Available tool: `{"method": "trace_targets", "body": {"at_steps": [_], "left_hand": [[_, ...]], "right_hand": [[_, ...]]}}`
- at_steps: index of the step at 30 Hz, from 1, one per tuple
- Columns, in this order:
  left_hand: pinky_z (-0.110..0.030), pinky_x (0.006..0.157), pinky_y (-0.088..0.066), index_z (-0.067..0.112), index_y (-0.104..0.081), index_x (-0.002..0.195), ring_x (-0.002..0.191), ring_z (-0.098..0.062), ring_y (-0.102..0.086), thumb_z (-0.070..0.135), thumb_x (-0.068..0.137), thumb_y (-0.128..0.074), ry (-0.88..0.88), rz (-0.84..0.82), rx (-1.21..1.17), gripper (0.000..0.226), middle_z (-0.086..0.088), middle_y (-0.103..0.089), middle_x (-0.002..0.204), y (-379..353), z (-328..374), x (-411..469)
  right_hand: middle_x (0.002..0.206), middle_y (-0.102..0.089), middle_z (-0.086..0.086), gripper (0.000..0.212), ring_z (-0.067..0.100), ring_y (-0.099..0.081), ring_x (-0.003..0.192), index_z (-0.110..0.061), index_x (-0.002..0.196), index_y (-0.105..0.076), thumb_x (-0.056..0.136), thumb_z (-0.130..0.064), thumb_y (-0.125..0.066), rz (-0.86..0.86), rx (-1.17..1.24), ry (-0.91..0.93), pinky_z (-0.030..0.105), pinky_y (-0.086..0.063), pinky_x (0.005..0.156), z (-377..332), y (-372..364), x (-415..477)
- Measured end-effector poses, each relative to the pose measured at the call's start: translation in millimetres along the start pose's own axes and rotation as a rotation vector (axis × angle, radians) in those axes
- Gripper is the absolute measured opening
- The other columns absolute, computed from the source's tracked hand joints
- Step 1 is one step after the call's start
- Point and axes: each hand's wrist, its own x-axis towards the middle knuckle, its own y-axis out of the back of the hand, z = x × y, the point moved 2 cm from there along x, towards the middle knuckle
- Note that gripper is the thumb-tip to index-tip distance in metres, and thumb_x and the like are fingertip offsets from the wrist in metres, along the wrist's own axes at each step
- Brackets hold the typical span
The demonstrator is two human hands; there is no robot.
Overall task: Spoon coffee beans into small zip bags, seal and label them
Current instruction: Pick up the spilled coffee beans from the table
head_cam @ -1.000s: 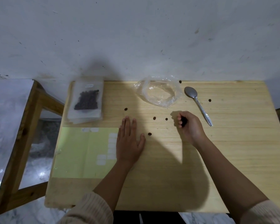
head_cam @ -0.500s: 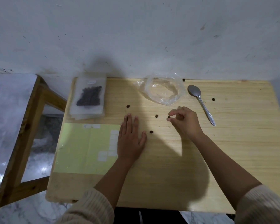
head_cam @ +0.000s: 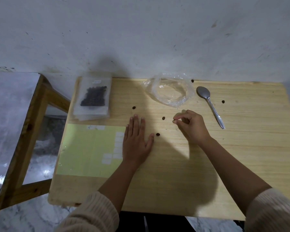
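My right hand (head_cam: 191, 126) pinches a stray coffee bean (head_cam: 174, 121) at its fingertips, just above the wooden table (head_cam: 241, 156). My left hand (head_cam: 136, 141) lies flat, palm down, partly on the green label sheet (head_cam: 90, 148). Loose beans lie near it, one bean (head_cam: 157, 134) by my thumb, another bean (head_cam: 163, 117) between the hands, a third bean (head_cam: 134, 107) farther back. A sealed, labelled zip bag of beans (head_cam: 94, 96) tops a stack of bags at the back left. An empty clear plastic bag (head_cam: 170, 91) and a metal spoon (head_cam: 209, 106) lie at the back.
Two more beans lie far back, one bean (head_cam: 192, 80) by the wall and one bean (head_cam: 223, 101) right of the spoon. A wooden stool frame (head_cam: 28, 131) stands left of the table. The white wall (head_cam: 141, 39) rises directly behind.
My right hand moved left from beside the spoon and now pinches a bean off the table. My left hand stayed flat in place.
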Motion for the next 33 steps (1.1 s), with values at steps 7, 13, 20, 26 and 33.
{"method": "trace_targets", "body": {"at_steps": [7, 13, 20, 26, 33], "left_hand": [[-0.031, 0.117, -0.001, 0.015, -0.015, 0.15, 0.146, -0.018, 0.001, 0.051, 0.092, -0.025, -0.006, 0.004, -0.006, 0.069, -0.008, -0.008, 0.158, 1.0, -0.1, -0.2], [-0.03, 0.117, 0.0, 0.015, -0.018, 0.15, 0.146, -0.018, 0.0, 0.051, 0.092, -0.027, -0.003, 0.015, -0.007, 0.069, -0.008, -0.009, 0.158, 1.2, -0.2, -0.4], [-0.032, 0.118, -0.002, 0.017, -0.014, 0.151, 0.146, -0.016, 0.004, 0.052, 0.092, -0.024, -0.005, 0.009, -0.024, 0.069, -0.006, -0.004, 0.159, 0.9, -0.3, -0.6], [-0.031, 0.118, -0.002, 0.016, -0.015, 0.151, 0.146, -0.017, 0.002, 0.052, 0.092, -0.025, -0.002, 0.005, -0.025, 0.069, -0.007, -0.006, 0.159, 1.0, -0.3, -0.6], [-0.032, 0.117, -0.003, 0.017, -0.013, 0.151, 0.146, -0.017, 0.001, 0.051, 0.092, -0.025, 0.001, 0.004, -0.034, 0.069, -0.006, -0.006, 0.159, 1.5, 0.6, -0.6]], "right_hand": [[0.073, -0.056, 0.002, 0.013, 0.013, -0.051, 0.068, -0.005, 0.084, -0.053, 0.092, -0.014, -0.05, -0.111, -0.128, -0.078, 0.024, -0.039, 0.068, -10.0, -0.2, -0.6], [0.072, -0.05, -0.003, 0.016, 0.006, -0.045, 0.063, -0.013, 0.079, -0.054, 0.093, -0.01, -0.046, 0.048, 0.41, -0.423, 0.013, -0.038, 0.058, -18.7, 5.7, -4.1], [0.06, -0.058, 0.002, 0.025, 0.009, -0.046, 0.053, -0.008, 0.066, -0.045, 0.081, 0.007, -0.032, 0.002, 1.091, -0.474, 0.017, -0.034, 0.047, -25.9, -11.4, -9.0], [0.049, -0.045, -0.007, 0.026, 0.006, -0.035, 0.049, -0.012, 0.065, -0.055, 0.087, 0.002, -0.052, 0.005, 0.693, -0.406, 0.014, -0.03, 0.044, -37.7, -18.2, -7.0], [0.062, -0.039, -0.003, 0.031, 0.002, -0.037, 0.052, -0.013, 0.096, -0.071, 0.067, -0.016, -0.083, -0.005, 0.162, -0.143, 0.008, -0.035, 0.056, -20.4, -25.2, 7.3]]}}
